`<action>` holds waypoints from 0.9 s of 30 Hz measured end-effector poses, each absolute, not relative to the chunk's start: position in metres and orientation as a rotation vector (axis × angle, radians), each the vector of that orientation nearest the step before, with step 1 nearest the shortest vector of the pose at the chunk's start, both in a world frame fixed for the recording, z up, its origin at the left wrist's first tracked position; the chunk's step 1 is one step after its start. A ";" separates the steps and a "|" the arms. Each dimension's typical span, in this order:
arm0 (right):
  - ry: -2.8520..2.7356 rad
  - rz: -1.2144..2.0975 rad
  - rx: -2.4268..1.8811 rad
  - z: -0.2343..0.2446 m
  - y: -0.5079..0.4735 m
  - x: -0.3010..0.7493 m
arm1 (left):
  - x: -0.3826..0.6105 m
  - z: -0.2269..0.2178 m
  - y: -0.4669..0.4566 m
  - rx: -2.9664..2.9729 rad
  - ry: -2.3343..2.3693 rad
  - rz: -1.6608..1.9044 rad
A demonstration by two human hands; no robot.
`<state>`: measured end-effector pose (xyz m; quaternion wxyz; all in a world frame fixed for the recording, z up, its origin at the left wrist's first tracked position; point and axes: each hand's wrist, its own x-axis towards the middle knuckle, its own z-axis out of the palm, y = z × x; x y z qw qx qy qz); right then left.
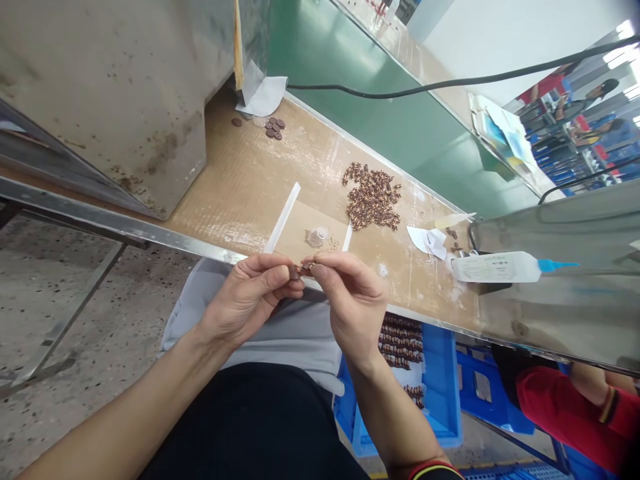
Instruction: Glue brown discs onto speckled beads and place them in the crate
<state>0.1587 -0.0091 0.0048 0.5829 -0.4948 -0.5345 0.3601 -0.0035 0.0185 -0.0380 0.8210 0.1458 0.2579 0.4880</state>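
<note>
Both hands meet over the near edge of the bench (pixel 240 180), just above the lap. The left hand (pixel 247 297) pinches a small brown part (pixel 295 271) between thumb and fingertips, closed on it. The right hand (pixel 353 300) has its thumb and forefinger drawn together on a second small piece (pixel 307 267) — it touches the first, and the two are too small and blurred to tell how they join.

On the cardboard-covered bench beyond the hands lies a white strip (pixel 283 218), slanting away from the edge, and just right of it a small clear cup (pixel 317 237). Farther back sits a heap of brown parts (pixel 373 197), well apart from the hands. A few brown discs (pixel 275 127) lie near the far left corner, beside a folded white sheet (pixel 263 97) at the foot of a grey metal housing (pixel 115 100). To the right are torn white scraps (pixel 427 241) and a white tube (pixel 495 267) with a blue tip, resting on its side against a steel cover (pixel 560 280).

A black cable (pixel 450 83) crosses the green belt (pixel 380 100) behind the bench. Below the bench edge a blue crate (pixel 445 387) holds rows of brown parts — beside it, a red sleeve (pixel 565 413) of another person.
</note>
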 end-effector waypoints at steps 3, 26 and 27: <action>-1.249 0.831 -1.175 0.004 -0.009 0.158 | -0.004 -0.036 0.019 0.314 0.549 1.045; -1.455 0.418 -1.175 -0.003 -0.015 0.159 | -0.003 -0.024 0.008 0.287 0.601 1.042; -1.462 0.410 -1.168 -0.003 -0.015 0.160 | -0.004 -0.023 0.007 0.286 0.606 1.035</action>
